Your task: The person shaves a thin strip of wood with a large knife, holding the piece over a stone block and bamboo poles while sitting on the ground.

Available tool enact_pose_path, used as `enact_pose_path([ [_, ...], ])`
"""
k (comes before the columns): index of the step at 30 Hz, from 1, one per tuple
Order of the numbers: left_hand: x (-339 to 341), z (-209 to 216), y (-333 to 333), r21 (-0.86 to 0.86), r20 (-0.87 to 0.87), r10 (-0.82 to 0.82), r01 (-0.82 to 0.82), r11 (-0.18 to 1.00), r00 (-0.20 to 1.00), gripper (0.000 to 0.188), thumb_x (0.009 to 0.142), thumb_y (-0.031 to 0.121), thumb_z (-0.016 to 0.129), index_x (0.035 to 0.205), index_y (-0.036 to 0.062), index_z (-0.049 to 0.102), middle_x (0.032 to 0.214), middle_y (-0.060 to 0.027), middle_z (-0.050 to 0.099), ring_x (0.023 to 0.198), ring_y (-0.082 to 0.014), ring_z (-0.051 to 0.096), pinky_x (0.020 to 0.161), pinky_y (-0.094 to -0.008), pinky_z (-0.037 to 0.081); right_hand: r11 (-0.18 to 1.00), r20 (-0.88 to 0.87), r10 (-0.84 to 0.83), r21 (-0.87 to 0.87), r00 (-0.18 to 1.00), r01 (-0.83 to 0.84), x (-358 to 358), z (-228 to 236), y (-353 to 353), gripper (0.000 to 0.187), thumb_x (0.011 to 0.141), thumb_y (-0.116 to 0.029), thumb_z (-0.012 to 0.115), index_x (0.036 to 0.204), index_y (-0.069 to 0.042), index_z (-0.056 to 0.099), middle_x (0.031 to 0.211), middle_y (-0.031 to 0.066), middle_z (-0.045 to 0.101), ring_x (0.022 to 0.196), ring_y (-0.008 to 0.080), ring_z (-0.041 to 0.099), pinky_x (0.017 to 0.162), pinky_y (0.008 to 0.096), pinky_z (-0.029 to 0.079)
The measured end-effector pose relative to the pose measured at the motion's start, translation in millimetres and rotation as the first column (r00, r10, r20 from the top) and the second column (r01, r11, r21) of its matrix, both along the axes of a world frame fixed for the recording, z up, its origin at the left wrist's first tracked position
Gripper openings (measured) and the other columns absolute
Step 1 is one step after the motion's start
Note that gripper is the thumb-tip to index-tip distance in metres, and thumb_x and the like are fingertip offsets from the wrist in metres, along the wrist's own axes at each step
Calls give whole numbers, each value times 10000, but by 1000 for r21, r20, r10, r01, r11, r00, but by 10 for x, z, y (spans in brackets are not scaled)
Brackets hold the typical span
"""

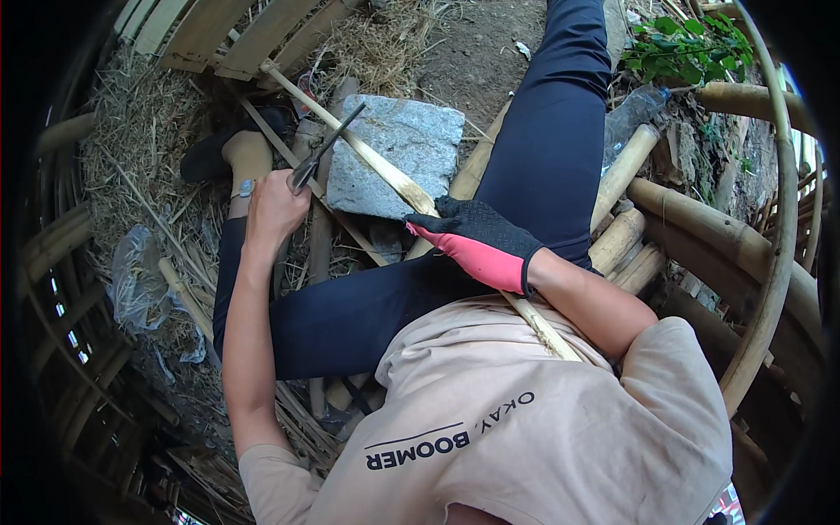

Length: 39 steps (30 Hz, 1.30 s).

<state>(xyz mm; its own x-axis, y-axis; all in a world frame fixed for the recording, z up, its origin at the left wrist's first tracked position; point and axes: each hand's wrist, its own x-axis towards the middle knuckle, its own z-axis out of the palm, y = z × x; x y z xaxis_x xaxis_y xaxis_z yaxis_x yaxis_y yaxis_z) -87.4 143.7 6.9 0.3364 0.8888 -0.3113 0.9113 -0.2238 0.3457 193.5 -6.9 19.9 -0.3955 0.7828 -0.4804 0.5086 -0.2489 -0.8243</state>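
My left hand [278, 208] is bare and closed around the handle of a dark-bladed knife [336, 138], the handle mostly hidden in the fist. The blade points up and right, crossing a long pale bamboo strip [378, 164] in this view. My right hand [479, 243], in a black and pink glove, is wrapped around the strip. From the far left the strip slants over a grey stone block [404, 131], passes under the glove and ends against my shirt [490, 385]. Whether the blade touches the strip, I cannot tell.
My legs in dark trousers [547, 149] spread around the stone. Thick bamboo poles [700, 214] lie at the right, near a clear plastic bottle [637, 112] and a leafy green plant [687, 48]. Dry straw [144, 131] and a crumpled plastic bag [140, 276] cover ground at the left.
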Motion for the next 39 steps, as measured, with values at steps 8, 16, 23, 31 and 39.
enact_pose_path([
  [8, 358, 131, -556, -110, 248, -79, 110, 988, 966, 198, 815, 101, 646, 732, -55, 558, 669, -269, 534, 665, -486, 550, 584, -461, 433, 997, -88, -21, -82, 996, 13, 19, 110, 40, 474, 1105, -466, 329, 1325, -176, 632, 1028, 223, 644, 977, 394, 639, 870, 464, 491],
  [16, 3, -92, 38, 27, -16, 89, -88, 996, 996, 188, 827, 156, 612, 788, -23, 653, 772, -283, 640, 824, -508, 624, 745, -551, 513, 997, -17, 22, -72, 1000, -24, 25, 265, 123, 505, 1077, -499, 401, 1308, -114, 633, 1000, 212, 647, 916, 350, 628, 852, 417, 496],
  [23, -56, -41, 4, -18, 25, 47, -46, 999, 999, 206, 827, 161, 609, 787, -40, 627, 770, -296, 611, 808, -515, 604, 696, -541, 473, 960, -99, -139, -258, 985, 109, 39, 335, 138, 605, 1023, -582, 527, 1261, -42, 659, 906, 132, 643, 787, 195, 555, 799, 329, 489],
  [31, 203, -105, -451, -60, 289, -68, 89, 994, 955, 253, 874, 142, 655, 749, -54, 556, 633, -241, 499, 587, -436, 526, 569, -431, 422, 926, -115, -190, -352, 975, 139, 64, 384, 197, 585, 1015, -562, 569, 1290, -57, 673, 924, 45, 653, 788, 126, 509, 760, 280, 475],
  [39, 202, -170, -210, 74, 190, -136, 124, 990, 972, 172, 825, 133, 639, 754, -22, 615, 735, -272, 609, 799, -501, 607, 657, -524, 492, 946, -181, -206, -289, 962, 148, 37, 207, 92, 564, 1086, -499, 406, 1348, -42, 610, 1204, 192, 683, 1063, 294, 633, 978, 354, 456],
])
